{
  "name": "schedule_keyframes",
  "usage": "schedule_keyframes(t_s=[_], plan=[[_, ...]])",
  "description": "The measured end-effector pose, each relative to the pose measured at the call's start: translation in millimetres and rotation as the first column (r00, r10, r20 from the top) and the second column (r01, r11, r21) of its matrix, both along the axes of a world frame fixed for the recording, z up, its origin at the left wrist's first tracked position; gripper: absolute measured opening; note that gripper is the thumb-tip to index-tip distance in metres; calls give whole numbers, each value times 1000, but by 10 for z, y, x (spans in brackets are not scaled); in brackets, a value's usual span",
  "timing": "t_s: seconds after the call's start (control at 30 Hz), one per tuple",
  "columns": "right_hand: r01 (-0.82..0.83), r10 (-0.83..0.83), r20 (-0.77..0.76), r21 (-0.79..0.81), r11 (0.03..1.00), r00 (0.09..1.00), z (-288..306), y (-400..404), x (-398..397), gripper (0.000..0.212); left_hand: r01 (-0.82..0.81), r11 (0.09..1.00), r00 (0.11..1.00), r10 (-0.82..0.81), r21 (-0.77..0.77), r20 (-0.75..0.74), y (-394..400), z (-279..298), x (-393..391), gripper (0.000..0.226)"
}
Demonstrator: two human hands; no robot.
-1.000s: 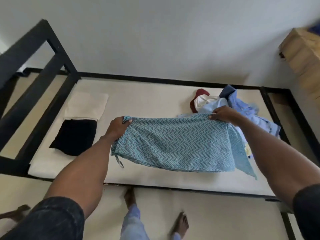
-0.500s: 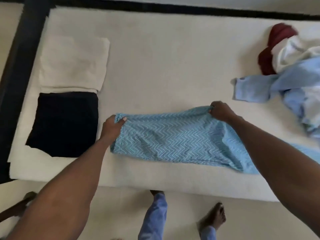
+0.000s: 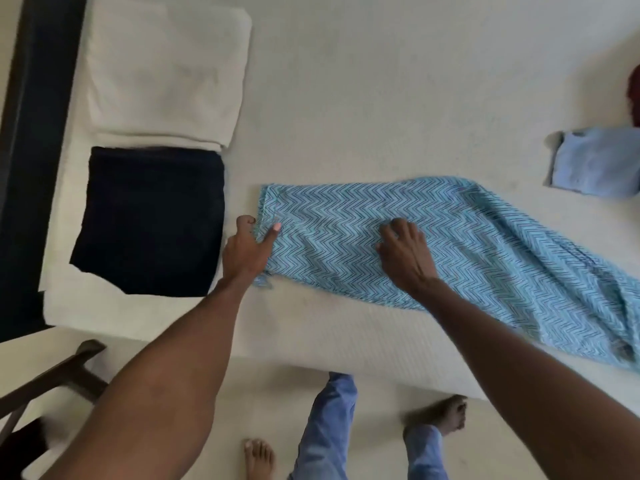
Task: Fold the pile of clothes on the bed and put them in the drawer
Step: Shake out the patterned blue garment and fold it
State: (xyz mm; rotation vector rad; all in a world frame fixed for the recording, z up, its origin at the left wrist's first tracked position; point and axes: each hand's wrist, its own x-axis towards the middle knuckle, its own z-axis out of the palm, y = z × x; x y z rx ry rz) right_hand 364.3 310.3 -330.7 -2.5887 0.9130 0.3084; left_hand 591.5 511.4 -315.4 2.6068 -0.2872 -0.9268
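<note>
Single view only — head-worn camera, wide-angle, pointing steeply down and forward over mattress [image 3: 381, 98]. Close range: both forearms enter from bottom edge, feet and floor visible below mattress edge. Dark bed frame [image 3: 38, 133] along left side, pile of clothes [image 3: 595, 161] cut off at right edge — no second view to overlap

pale floor [image 3: 194, 344], black bed frame [image 3: 38, 133], dark wooden chair [image 3: 52, 379] at left.

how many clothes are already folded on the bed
2: a white folded piece at the far left of the mattress, and a black folded piece right below it, nearer the person. More may lie out of view.
</note>
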Motion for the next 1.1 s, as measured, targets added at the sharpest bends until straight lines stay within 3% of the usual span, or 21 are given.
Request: schedule_keyframes(t_s=[0.17,0.33,0.4,0.53,0.6,0.67,0.73,0.8,0.87,0.97,1.03,1.1], plan=[[167,-156,-101,110,980,983,-49,440,55,59,63,996,992,-69,59,106,301,-80,-155,52],[24,-2,-128,172,985,992,-93,603,-232,63,75,988,967,-105,134,231,337,-117,-334,47],[62,-43,-114,172,983,993,-102,582,-342,61,72,984,948,-119,164,294,348,-103,-340,45],[393,-365,-190,137,909,911,-94,504,-655,60,111,949,820,-256,296,513,152,-92,-392,42],[351,-321,-189,158,923,928,-78,485,-803,64,275,944,751,-328,179,573,-111,-41,-627,41],[209,-182,-142,205,956,973,-68,515,-987,67,593,800,655,-543,88,526,-354,-42,-1048,44],[79,-55,-139,178,981,989,-99,510,-1295,70,760,643,590,-744,95,314,-523,-112,-1517,60],[77,-59,-157,115,990,986,-132,452,-1538,71,761,626,621,-779,170,89,-563,-243,-1659,80],[192,-179,-189,51,980,965,-119,282,-1937,69,735,616,642,-767,283,3,-651,-308,-1776,90],[182,-166,-187,68,981,968,-128,97,-2374,68,642,685,703,-705,344,92,-806,-226,-1950,97],[132,-117,-101,147,980,988,-93,-23,-2578,61,700,665,624,-747,262,230,-1003,-177,-2287,94],[130,-136,56,105,986,989,-37,-193,-2805,41,795,584,531,-801,164,276,-1295,-172,-2777,89]])
